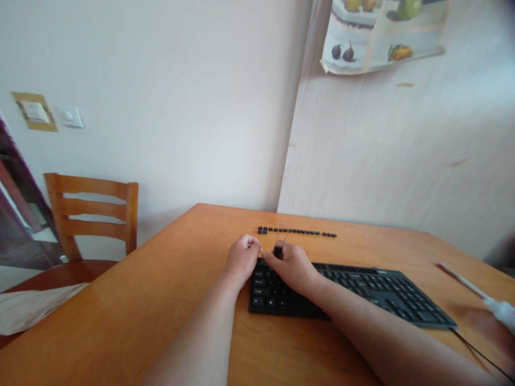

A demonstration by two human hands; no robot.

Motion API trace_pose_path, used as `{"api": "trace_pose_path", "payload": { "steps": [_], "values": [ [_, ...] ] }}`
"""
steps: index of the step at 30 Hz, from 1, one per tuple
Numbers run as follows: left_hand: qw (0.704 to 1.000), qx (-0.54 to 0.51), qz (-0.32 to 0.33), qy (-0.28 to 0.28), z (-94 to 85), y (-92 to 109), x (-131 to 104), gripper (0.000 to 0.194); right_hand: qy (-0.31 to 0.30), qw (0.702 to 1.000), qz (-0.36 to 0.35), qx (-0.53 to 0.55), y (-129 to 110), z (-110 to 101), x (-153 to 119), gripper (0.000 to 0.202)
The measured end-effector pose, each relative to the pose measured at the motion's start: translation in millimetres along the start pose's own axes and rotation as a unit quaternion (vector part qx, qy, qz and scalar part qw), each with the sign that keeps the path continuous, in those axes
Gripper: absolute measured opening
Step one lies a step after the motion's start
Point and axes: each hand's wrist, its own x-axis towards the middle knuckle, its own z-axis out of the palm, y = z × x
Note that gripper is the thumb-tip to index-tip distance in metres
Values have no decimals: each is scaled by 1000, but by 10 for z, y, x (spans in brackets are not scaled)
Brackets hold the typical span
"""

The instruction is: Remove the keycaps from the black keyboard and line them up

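Observation:
A black keyboard [378, 289] lies across the wooden table, its left part under my hands. My right hand [293, 268] is closed around the dark handle of a wire keycap puller [278, 250], whose two thin wire prongs point up and away from me. Close by, at the keyboard's upper left corner, my left hand [243, 257] is closed with thumb and fingers pressed together. Whatever it may hold is hidden. Beyond both hands, a row of small black keycaps [301, 231] runs along the table, with a short second row at its left end.
The wooden table [193, 279] reaches back to the wall. A wooden chair [92, 206] with a pale cloth [36, 308] stands at the left. To the right are a white stick-like object [462, 280] and the keyboard's cable [478, 351]. Fruit pictures [382, 37] hang above.

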Motion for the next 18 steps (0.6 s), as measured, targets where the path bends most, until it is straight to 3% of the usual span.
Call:
{"api": "trace_pose_path", "payload": {
  "steps": [8, 18],
  "values": [
    [996, 78, 36, -23, 26, -37, -24, 8, 41, 999, 15, 2, 80, 52, -8, 23],
    [991, 112, 61, -49, 43, -103, -26, 8, 43, 999, 29, 16, 77, 47, -1, 19]
  ]
}}
